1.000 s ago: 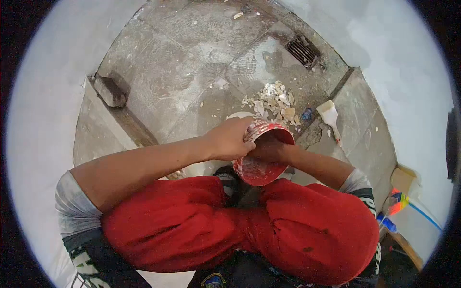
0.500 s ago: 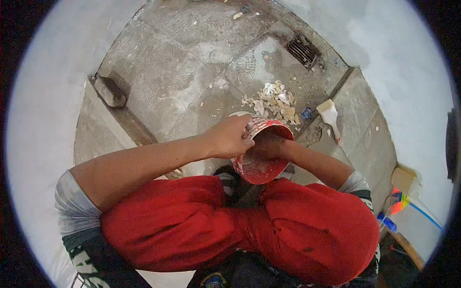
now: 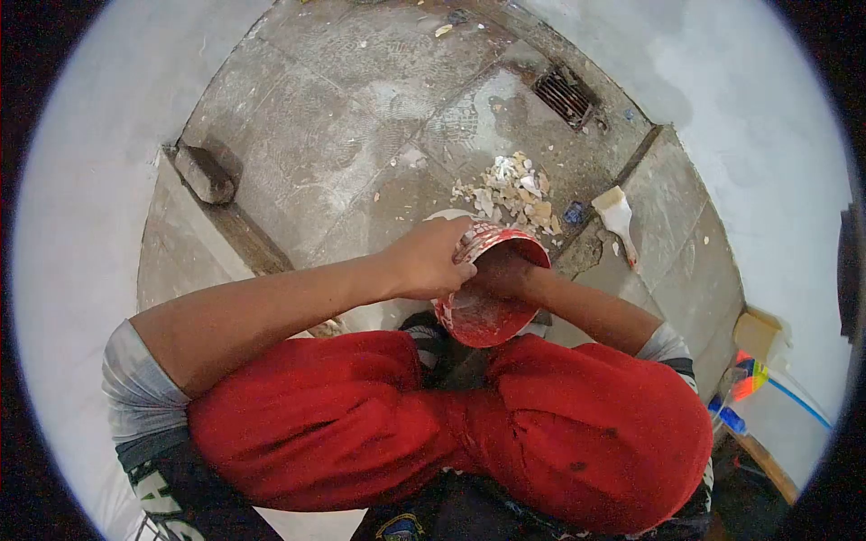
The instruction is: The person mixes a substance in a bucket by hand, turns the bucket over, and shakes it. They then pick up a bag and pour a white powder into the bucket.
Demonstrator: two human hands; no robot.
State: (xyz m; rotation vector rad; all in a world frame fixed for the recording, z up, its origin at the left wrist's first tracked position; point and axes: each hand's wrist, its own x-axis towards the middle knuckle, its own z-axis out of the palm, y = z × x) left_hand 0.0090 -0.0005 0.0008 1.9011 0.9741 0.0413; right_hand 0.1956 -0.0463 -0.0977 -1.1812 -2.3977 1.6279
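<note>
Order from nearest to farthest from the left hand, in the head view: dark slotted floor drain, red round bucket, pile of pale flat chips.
1. Red round bucket: held by the left hand.
2. Pile of chips: beyond the bucket.
3. Floor drain: upper right.

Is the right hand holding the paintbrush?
No, the paintbrush lies apart on the tiles, while the right hand is inside the red bucket.

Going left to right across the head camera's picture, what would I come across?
Grey block → red bucket → small blue scrap → paintbrush → beige block → dark object at the far right.
</note>
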